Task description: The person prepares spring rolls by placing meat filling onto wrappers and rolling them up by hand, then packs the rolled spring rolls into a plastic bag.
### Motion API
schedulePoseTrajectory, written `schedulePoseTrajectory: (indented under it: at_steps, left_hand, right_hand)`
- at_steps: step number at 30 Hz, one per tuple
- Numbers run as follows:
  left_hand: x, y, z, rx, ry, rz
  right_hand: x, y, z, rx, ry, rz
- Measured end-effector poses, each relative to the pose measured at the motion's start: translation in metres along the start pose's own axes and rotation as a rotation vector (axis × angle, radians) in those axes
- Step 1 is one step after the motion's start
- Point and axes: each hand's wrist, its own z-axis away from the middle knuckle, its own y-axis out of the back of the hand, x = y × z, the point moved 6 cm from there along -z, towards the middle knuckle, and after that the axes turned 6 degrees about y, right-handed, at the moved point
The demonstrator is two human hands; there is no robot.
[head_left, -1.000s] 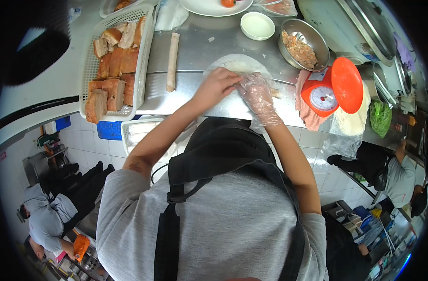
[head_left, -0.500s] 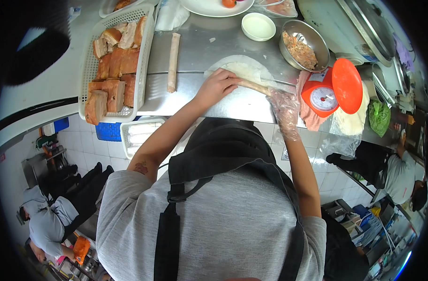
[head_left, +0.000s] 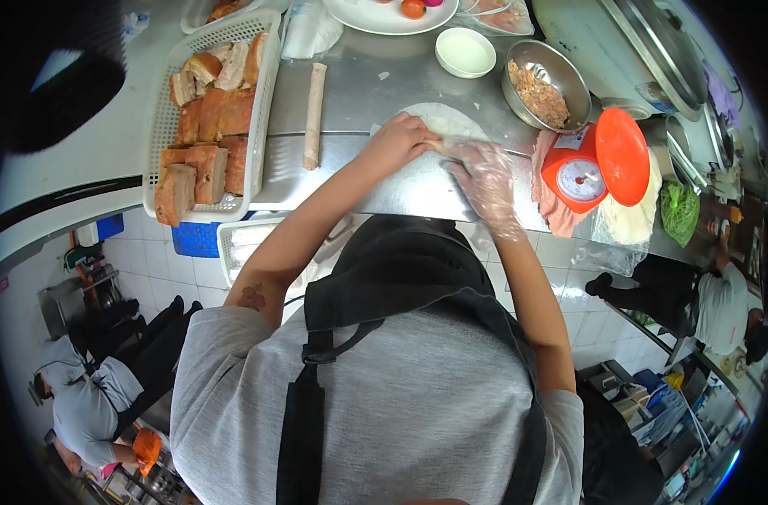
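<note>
A thin round whitish wrapper [head_left: 443, 114] lies on the steel counter, with a partly rolled spring roll [head_left: 437, 144] along its near side. My bare left hand [head_left: 398, 141] has its fingers closed over the left end of this roll. At the other end is my right hand [head_left: 490, 178], in a clear plastic glove, its fingers over the roll and its thumb on the near side. Most of the roll is hidden beneath both hands. To the left lies a long finished spring roll [head_left: 314, 116], apart from my hands.
A white basket [head_left: 264, 109] of cooked pork slabs stands left. Toward the back right are a white bowl [head_left: 466, 53], a metal bowl [head_left: 580, 80] of shredded filling and a red scale [head_left: 580, 178] on a pink cloth. Other people are at both sides.
My right hand has moved left and inward from the roll's right end, now covering more of it. My left hand stays on the roll, slightly shifted.
</note>
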Motion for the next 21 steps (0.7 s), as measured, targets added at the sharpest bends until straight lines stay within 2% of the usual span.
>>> schedulePoseTrajectory:
  at_steps: [6,9,12,14,17,21]
  left_hand:
    - [-0.017,0.003,-0.011,-0.131,0.068,-0.114]
    - [-0.015,0.011,-0.005,-0.156,0.191,-0.035]
    - [0.006,0.019,0.007,0.092,0.023,-0.097]
    - [0.013,0.013,0.016,0.106,0.057,-0.031]
    - [0.013,0.007,0.021,0.158,0.12,0.038]
    - [0.004,0.007,0.017,0.226,0.146,0.134]
  right_hand:
    - [0.001,-0.026,-0.014,-0.109,0.067,0.009]
    - [0.0,-0.027,-0.017,-0.121,0.054,-0.025]
    - [0.007,-0.028,-0.018,-0.187,0.01,-0.025]
    - [0.016,-0.036,-0.018,-0.243,0.018,0.022]
    - [0.018,-0.034,-0.027,-0.287,-0.052,-0.071]
    - [0.032,-0.046,-0.026,-0.321,-0.051,0.035]
